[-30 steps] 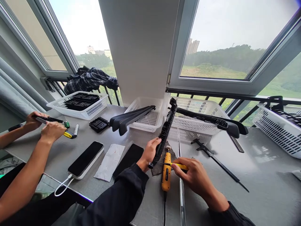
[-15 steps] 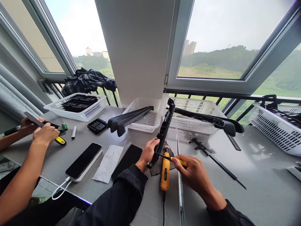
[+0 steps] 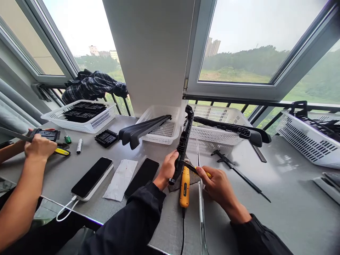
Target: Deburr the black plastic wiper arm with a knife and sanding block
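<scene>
My left hand is closed around the lower end of a long black plastic part, which stands tilted upward with its ribbed, hollow side showing. In my right hand is a slim knife with a yellow-and-black handle. Its dark blade meets the part's edge just beside my left fingers. Beneath the hands, a yellow corded rotary tool lies partly on a dark cloth.
White baskets and similar long black parts line the back. Calipers lie right; a white paper, a phone and a charging phone lie left. A co-worker's hands hold a black grid piece and long flat blade.
The view has shifted slightly. My knife has turned so more of its flat blade shows against the part. The co-worker's hands have moved left, and their grid piece shows more.
</scene>
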`<state>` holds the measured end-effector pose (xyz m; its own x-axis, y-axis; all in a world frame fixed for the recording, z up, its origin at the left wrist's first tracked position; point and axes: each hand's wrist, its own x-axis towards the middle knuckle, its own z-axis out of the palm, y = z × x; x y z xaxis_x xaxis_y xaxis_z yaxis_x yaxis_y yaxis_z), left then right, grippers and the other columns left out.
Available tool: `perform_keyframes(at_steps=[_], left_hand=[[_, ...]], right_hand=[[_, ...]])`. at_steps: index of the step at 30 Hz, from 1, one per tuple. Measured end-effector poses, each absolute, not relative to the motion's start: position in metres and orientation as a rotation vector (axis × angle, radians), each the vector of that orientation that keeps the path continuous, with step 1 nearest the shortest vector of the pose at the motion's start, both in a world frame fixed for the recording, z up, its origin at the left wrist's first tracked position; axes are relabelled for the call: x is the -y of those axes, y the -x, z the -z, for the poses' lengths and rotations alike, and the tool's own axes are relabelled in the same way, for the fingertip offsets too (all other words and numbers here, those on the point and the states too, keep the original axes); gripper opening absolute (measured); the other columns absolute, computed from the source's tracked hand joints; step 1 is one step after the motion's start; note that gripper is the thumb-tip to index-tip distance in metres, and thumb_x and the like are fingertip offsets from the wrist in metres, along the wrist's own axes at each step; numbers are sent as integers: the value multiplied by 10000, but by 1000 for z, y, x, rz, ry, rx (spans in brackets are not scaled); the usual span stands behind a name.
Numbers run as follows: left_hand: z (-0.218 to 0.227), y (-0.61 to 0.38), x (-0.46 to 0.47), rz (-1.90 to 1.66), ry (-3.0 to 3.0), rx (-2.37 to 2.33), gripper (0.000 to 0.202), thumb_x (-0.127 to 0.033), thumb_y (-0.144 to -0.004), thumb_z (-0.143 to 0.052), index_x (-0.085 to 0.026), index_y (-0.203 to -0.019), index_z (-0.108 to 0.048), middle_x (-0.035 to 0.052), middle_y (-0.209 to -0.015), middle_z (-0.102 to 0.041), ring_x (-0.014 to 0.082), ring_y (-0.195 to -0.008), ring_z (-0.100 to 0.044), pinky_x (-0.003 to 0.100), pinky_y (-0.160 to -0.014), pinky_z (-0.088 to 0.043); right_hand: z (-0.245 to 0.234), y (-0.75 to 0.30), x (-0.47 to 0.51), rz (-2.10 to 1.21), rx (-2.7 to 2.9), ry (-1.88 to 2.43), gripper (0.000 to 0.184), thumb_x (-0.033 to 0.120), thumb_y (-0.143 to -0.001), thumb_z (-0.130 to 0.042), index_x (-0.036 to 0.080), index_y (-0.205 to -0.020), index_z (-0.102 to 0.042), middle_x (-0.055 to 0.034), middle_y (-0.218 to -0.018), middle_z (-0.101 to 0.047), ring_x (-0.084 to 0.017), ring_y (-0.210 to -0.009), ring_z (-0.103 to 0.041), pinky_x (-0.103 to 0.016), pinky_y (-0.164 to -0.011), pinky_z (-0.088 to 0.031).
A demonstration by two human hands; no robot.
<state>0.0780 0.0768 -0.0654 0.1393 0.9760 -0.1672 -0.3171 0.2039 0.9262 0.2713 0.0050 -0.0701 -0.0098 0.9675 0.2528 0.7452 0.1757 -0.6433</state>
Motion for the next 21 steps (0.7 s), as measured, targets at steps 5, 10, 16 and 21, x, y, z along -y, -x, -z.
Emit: perform_keyframes(at_steps=[5,10,16,21], left_hand=[[64,-80,-69,-1108,-1131,-950,320,-427,-895,-764,-200,-698,-658,3,-705,-583,179,-719,-482,275,-670,-384],[63,-78,-67,-1045,-1266,-890,419,-569,-949,-651,-192,-767,-629,-7,-710,-541,159,-678,-456,270,-636,-378],[66,-76,-67,-867,-1252,-781,418,-569,-893,-735,-183,-1004,-617,-32,-792,-546,136,-684,-458,265,-634,-359],[69,-79,-66,-878,-1302,-817,382,-512,-846,-765,-173,-966,-636,-5,-857,-578,166,-793,-509,288,-727,-404]], right_hand=[[73,-285,-12,-331,1682,1662,678,718,-1077,-420,213,-719,-698,-5,-581,-613,-156,-538,-506,-295,-599,-346],[76,-289,-15,-370,1647,1621,559,673,-1046,-516,217,-864,-782,-56,-788,-792,-223,-695,-699,-307,-694,-445],[80,-285,-16,-419,1615,1558,499,637,-1035,-551,226,-888,-793,-63,-836,-814,-240,-730,-718,-321,-705,-474],[76,-286,-16,-506,1606,1527,485,632,-1029,-581,231,-897,-819,-57,-854,-819,-239,-742,-715,-326,-716,-478]])
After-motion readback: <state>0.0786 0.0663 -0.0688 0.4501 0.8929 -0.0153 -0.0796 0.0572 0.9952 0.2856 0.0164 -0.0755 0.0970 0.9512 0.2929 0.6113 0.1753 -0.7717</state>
